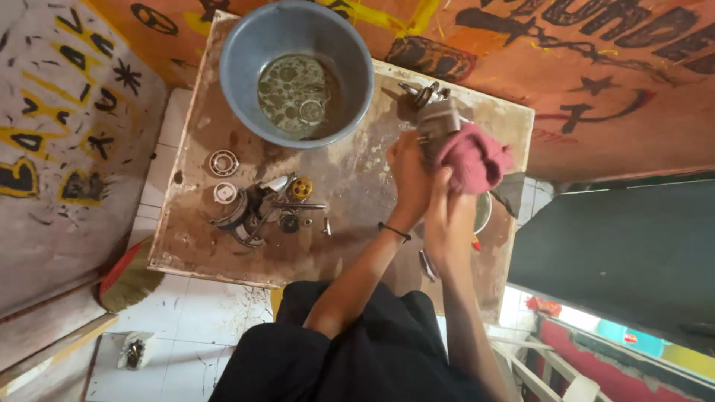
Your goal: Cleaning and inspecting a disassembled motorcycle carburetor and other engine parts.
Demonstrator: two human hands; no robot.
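Right now I have both hands up over the far right part of the worktop (350, 179), a stained, grimy board. My left hand (408, 173) is closed around a grey metal engine part (436, 119), gripping it from the near side so that its top sticks out above my fingers. My right hand (447, 205) sits just beside the left, touching it, with its fingers clenched on a dark pink rag (477, 158) that is bunched against the right side of the metal part. A thin black band (395, 232) circles my left wrist.

At the far edge of the worktop stands a blue-grey plastic basin (238, 67) holding a shallow pool of murky, oily liquid (298, 93). Near the left edge lies a round bearing (223, 162), and just nearer to me a small white ring-shaped piece (225, 193). Beside those, toward the middle, is a cluster of dismantled metal parts (249, 212), with a small yellow gear (301, 187) at its far right side. A few loose metal bits (426, 92) lie at the far edge, just beyond the part I hold. My black-clad lap (357, 350) fills the near side.
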